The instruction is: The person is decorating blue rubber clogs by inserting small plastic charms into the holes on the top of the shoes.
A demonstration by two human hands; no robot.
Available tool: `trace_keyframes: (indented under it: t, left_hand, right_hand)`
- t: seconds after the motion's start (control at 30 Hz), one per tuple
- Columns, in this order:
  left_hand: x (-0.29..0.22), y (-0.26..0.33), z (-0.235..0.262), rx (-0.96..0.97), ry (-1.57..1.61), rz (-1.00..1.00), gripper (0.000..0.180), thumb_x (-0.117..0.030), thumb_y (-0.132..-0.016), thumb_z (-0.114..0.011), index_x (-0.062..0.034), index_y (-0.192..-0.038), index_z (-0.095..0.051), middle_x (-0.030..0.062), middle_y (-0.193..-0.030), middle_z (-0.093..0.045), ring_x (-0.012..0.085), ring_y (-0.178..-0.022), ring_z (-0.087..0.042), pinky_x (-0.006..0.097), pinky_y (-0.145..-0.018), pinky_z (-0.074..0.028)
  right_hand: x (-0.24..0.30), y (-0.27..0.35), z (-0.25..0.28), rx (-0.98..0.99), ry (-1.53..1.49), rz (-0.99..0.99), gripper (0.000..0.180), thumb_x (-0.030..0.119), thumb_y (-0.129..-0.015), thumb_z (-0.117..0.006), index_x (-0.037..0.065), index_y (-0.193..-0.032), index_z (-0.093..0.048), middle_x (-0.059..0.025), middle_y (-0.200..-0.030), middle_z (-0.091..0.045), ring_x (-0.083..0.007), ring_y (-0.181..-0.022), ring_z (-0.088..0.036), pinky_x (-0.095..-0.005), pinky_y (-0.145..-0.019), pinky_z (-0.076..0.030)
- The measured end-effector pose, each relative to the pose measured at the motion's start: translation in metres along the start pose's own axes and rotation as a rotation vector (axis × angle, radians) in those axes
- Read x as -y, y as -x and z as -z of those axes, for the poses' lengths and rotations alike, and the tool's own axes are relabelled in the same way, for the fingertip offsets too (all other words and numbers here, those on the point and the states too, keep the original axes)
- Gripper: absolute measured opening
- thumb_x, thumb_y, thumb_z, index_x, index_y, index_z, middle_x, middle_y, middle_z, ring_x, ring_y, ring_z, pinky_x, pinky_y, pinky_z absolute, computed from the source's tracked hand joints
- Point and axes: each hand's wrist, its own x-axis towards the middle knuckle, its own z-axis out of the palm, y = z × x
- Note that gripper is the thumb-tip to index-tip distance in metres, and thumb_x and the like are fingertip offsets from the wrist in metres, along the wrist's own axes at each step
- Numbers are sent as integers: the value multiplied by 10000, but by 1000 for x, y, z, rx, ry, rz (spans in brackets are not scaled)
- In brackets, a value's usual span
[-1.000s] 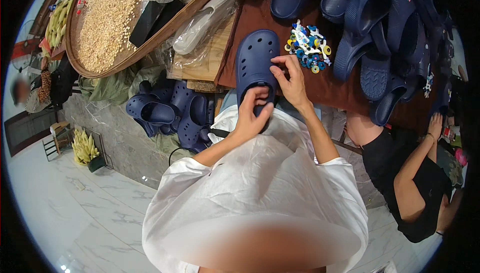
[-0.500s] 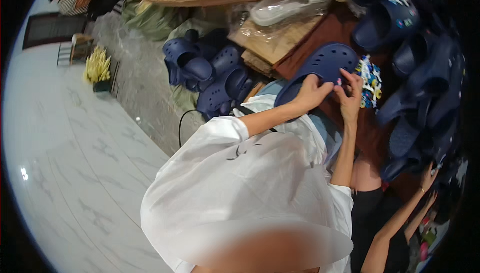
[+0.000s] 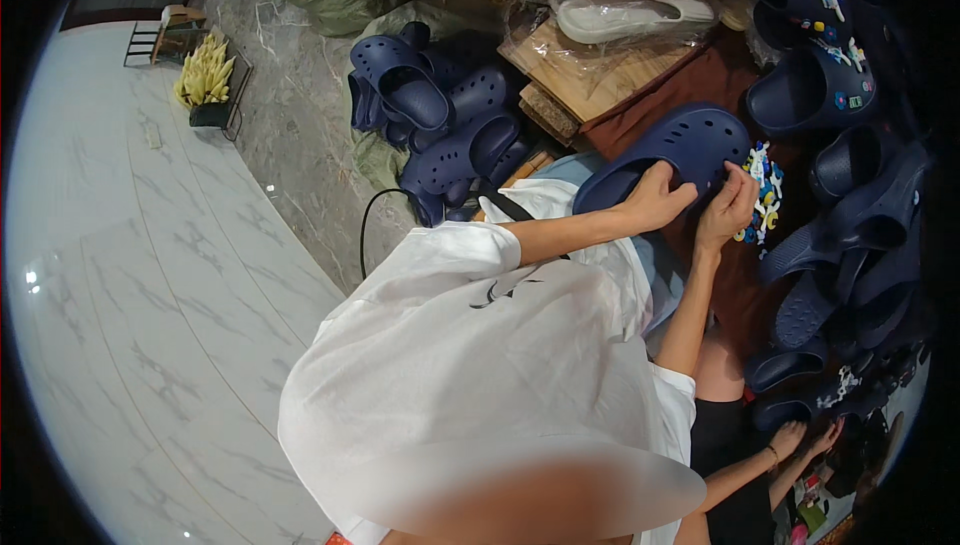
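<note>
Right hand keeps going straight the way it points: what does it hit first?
The clog: the right hand's fingertips are right at its side near the toe, probably touching, though depth is unclear.

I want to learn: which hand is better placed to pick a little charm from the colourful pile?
Probably the right hand: it's beside the shoe charms, at the edge of the navy clog. The left hand is farther away, holding the clog near its opening.
</note>
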Motion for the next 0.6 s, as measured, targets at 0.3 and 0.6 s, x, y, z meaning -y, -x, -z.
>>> trace_keyframes:
  t: [0.3,0.6]
  left_hand:
    - [-6,4,-8,-42,-41,50,456,-182,-864,-631,116,-1204,-578,168,-1171,-653,200,-1111,-578,336,-967,-459]
    - [-22,6,-11,-35,337,106,444,-213,-890,-666,57,-1234,-593,79,-1148,-656,154,-1078,-578,306,-980,-437]
  right_hand:
    - [-28,-15,34,-22,243,-163,272,230,-1032,-552,11,-1170,-637,-152,-1088,-585,-247,-925,-611,-335,-705,-509]
    - [-2,15,32,46,194,-142,232,172,-984,-617,39,-1168,-666,-121,-1131,-563,-232,-1003,-602,-306,-707,-520]
